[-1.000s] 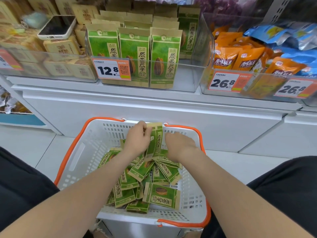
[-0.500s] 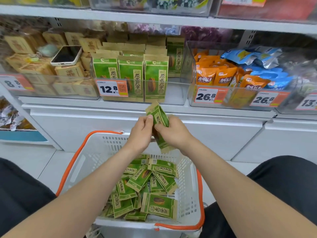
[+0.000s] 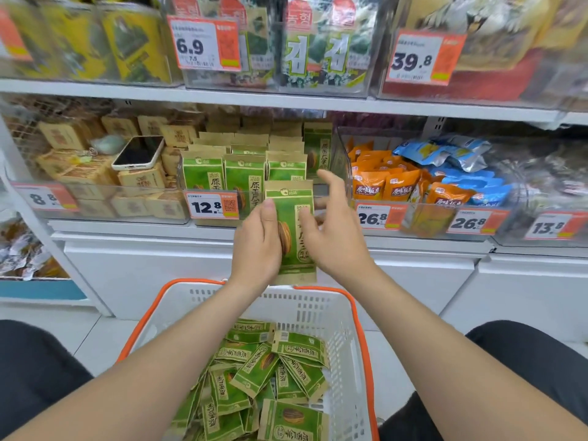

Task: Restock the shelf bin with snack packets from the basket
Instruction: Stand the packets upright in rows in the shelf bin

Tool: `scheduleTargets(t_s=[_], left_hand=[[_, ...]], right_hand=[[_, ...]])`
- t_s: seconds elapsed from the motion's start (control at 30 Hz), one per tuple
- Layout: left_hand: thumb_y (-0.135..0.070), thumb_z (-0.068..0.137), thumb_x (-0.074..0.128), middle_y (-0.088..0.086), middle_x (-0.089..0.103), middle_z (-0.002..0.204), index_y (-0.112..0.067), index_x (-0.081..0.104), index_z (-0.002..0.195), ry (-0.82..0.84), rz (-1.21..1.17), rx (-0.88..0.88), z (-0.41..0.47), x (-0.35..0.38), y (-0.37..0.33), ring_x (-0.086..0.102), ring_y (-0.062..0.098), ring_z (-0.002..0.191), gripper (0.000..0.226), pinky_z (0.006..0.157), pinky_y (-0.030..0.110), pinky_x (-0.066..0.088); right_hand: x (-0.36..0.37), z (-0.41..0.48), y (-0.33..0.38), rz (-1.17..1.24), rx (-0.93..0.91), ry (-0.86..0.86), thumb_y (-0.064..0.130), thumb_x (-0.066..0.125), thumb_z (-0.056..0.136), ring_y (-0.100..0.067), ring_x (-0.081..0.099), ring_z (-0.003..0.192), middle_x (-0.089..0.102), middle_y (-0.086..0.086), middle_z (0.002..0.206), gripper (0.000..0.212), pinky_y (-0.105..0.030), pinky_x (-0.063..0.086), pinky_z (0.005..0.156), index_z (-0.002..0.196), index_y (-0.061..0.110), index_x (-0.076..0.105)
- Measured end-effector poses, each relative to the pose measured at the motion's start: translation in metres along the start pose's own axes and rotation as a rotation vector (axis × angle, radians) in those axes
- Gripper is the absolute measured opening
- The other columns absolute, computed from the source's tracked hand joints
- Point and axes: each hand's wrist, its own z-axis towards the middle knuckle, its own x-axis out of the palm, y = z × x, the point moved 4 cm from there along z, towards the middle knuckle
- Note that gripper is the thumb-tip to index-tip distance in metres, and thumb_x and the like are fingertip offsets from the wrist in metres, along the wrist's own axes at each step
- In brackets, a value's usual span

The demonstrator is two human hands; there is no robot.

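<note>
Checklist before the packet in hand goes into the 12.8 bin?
1. Grip: ok, left hand grips the held packet.
2. Orientation: ok, upright, front facing out like the shelved packets.
3. Room in bin: ok, gap at its front right.
4. Path: not ok, right hand is spread open in front of that gap.
5. Stock: ok, loose packets lie in the basket.

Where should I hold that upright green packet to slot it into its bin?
Probably low on its long side edges, from the near side, as the left hand does. The green packet is flat and upright, so a low grip leaves its top free to clear the bin front.
</note>
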Motion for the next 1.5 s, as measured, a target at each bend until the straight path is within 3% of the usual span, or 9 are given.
scheduleTargets(t_s=[0.1, 0.23, 0.33, 0.5, 0.7, 0.87, 1.07, 1.37, 1.5], left_hand=[[-0.051, 0.112, 0.024, -0.003, 0.055, 0.067, -0.017, 0.055, 0.084, 0.047, 0.196, 0.157, 0.020, -0.004, -0.017, 0.053, 0.010, 0.063, 0.054, 0.059, 0.042, 0.038], [-0.051, 0.112, 0.023, -0.006, 0.061, 0.073, -0.022, 0.056, 0.095, 0.165, 0.412, 0.329, 0.048, -0.006, -0.041, 0.059, 0.022, 0.068, 0.047, 0.058, 0.040, 0.043], [-0.047, 0.113, 0.026, -0.004, 0.059, 0.078, -0.023, 0.053, 0.093, 0.182, 0.459, 0.431, 0.069, -0.007, -0.056, 0.055, 0.023, 0.072, 0.042, 0.060, 0.040, 0.038], [-0.039, 0.108, 0.041, 0.002, 0.061, 0.119, -0.017, 0.059, 0.122, 0.161, 0.573, 0.460, 0.103, -0.004, -0.054, 0.054, 0.025, 0.111, 0.031, 0.095, 0.045, 0.043], [-0.048, 0.099, 0.048, 0.010, 0.034, 0.162, -0.013, 0.033, 0.155, 0.348, 0.951, 0.390, 0.119, 0.016, -0.032, 0.026, 0.031, 0.152, 0.068, 0.121, 0.054, 0.021], [-0.065, 0.091, 0.039, 0.009, 0.057, 0.134, -0.018, 0.048, 0.135, 0.301, 1.112, 0.418, 0.130, 0.024, -0.020, 0.049, 0.034, 0.127, 0.066, 0.114, 0.062, 0.028], [-0.069, 0.086, 0.037, 0.010, 0.065, 0.118, -0.013, 0.056, 0.126, 0.240, 1.158, 0.506, 0.138, 0.025, -0.015, 0.053, 0.033, 0.112, 0.072, 0.109, 0.057, 0.034], [-0.066, 0.085, 0.039, 0.009, 0.063, 0.110, -0.013, 0.059, 0.117, 0.226, 1.115, 0.528, 0.138, 0.024, -0.013, 0.051, 0.034, 0.107, 0.065, 0.103, 0.054, 0.036], [-0.065, 0.085, 0.037, 0.007, 0.063, 0.113, -0.013, 0.058, 0.121, 0.234, 1.116, 0.521, 0.137, 0.021, -0.012, 0.050, 0.033, 0.109, 0.066, 0.104, 0.054, 0.035]], right_hand=[[-0.016, 0.017, 0.012, -0.037, -0.043, 0.076, 0.017, 0.070, 0.091, -0.012, 0.062, 0.119, 0.062, 0.013, 0.133, 0.072, -0.039, 0.055, 0.098, 0.153, 0.032, 0.037], [-0.033, 0.040, 0.015, -0.117, 0.096, 0.214, 0.027, 0.086, 0.084, -0.007, 0.070, 0.083, 0.074, 0.012, 0.089, 0.022, -0.036, 0.060, 0.077, 0.100, 0.022, 0.071], [-0.047, 0.054, 0.028, -0.296, -0.003, 0.075, 0.026, 0.082, 0.087, -0.017, 0.067, 0.087, 0.072, 0.007, 0.092, 0.019, -0.038, 0.056, 0.075, 0.100, 0.022, 0.068], [-0.072, 0.083, 0.046, -0.503, -0.189, -0.243, 0.013, 0.073, 0.091, -0.031, 0.062, 0.100, 0.071, -0.002, 0.103, 0.029, -0.048, 0.053, 0.082, 0.117, 0.020, 0.061], [-0.056, 0.124, 0.015, -0.826, -0.212, -0.153, 0.008, 0.071, 0.092, -0.034, 0.060, 0.100, 0.070, -0.005, 0.108, 0.037, -0.041, 0.035, 0.077, 0.124, 0.020, 0.057], [-0.024, 0.154, -0.007, -0.999, -0.260, -0.035, 0.000, 0.071, 0.086, -0.038, 0.062, 0.104, 0.070, -0.009, 0.109, 0.042, -0.042, 0.036, 0.079, 0.123, 0.017, 0.058], [0.008, 0.187, -0.026, -1.164, -0.206, 0.079, -0.001, 0.066, 0.084, -0.038, 0.060, 0.120, 0.071, -0.013, 0.119, 0.044, -0.047, 0.037, 0.106, 0.124, 0.018, 0.065], [0.025, 0.222, -0.039, -1.195, -0.094, -0.068, 0.000, 0.067, 0.085, -0.043, 0.054, 0.128, 0.066, -0.018, 0.129, 0.041, -0.047, 0.037, 0.109, 0.124, 0.010, 0.068], [0.034, 0.224, -0.045, -1.108, -0.067, -0.121, -0.005, 0.061, 0.087, -0.047, 0.060, 0.118, 0.063, -0.024, 0.129, 0.047, -0.051, 0.051, 0.097, 0.133, 0.005, 0.057]])
